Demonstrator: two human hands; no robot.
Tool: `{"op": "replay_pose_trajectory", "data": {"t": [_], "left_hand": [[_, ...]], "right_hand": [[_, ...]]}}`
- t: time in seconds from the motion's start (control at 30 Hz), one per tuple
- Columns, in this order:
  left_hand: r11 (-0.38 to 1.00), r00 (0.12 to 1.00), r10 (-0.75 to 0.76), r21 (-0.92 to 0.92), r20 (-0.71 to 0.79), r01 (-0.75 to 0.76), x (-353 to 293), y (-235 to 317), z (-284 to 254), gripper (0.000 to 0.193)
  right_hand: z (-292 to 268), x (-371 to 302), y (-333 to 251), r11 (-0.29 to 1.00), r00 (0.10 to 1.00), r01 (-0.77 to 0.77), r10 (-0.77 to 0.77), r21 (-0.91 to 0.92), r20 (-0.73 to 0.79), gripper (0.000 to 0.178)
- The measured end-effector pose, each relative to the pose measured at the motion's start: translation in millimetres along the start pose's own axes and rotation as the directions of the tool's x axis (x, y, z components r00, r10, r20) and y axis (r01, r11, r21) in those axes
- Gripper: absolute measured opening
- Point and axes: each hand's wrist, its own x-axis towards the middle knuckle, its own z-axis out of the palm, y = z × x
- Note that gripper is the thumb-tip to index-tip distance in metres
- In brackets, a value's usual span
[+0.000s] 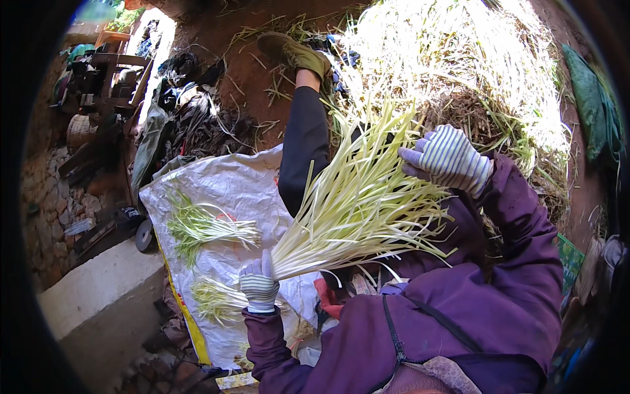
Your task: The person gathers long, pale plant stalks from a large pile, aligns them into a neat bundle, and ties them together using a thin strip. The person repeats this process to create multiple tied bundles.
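Note:
My left hand [260, 284], in a striped knit glove, is closed around the white stem ends of a large bunch of garlic chives [361, 203]. Its long, pale yellow-green leaves fan out up and to the right over my lap. Beside the leaf tips, my right hand [449, 159], gloved the same way, has its fingers curled in; whatever they may hold is hidden. Left of the held bunch, a smaller chive bunch [213, 226] lies on a white woven sack [262, 174]. Another bunch [220, 299] rests nearer, partly behind my left hand.
A big heap of straw-like leaves [453, 59] lies sunlit at the far right. Dark cloth or plastic [200, 118] is piled beyond the sack. A low concrete ledge [102, 289] runs along the left. My outstretched leg [305, 138] crosses the middle. Green sheeting [590, 105] sits at the right edge.

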Motion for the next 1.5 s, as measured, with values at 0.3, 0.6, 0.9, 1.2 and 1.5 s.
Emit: {"op": "replay_pose_trajectory", "data": {"t": [0.3, 0.6, 0.9, 1.2, 1.5], "left_hand": [[0.999, 0.998, 0.017, -0.042, 0.059, -0.014, -2, 6, 10, 0.069], [0.999, 0.997, -0.027, -0.032, -0.066, 0.025, -40, -1, 27, 0.063], [0.996, 0.994, -0.071, -0.066, -0.080, 0.065, -45, 4, 19, 0.054], [0.997, 0.997, -0.063, -0.051, -0.048, 0.061, -47, 19, 23, 0.062], [0.978, 0.978, -0.189, -0.075, 0.087, 0.196, -64, 28, 34, 0.061]], "right_hand": [[64, -12, -9, 0.909, 0.895, -0.410, 0.416, 0.072, -0.163, 0.029], [50, -191, 91, 0.299, 0.313, -0.940, 0.947, -0.163, -0.070, 0.044], [75, -120, 17, 0.679, 0.867, -0.281, 0.483, 0.679, -0.124, 0.034], [106, -82, 4, 0.846, 0.889, -0.370, 0.442, 0.383, -0.118, 0.017], [63, -160, 43, 0.619, 0.531, -0.655, 0.785, 0.434, -0.318, 0.028]]}}
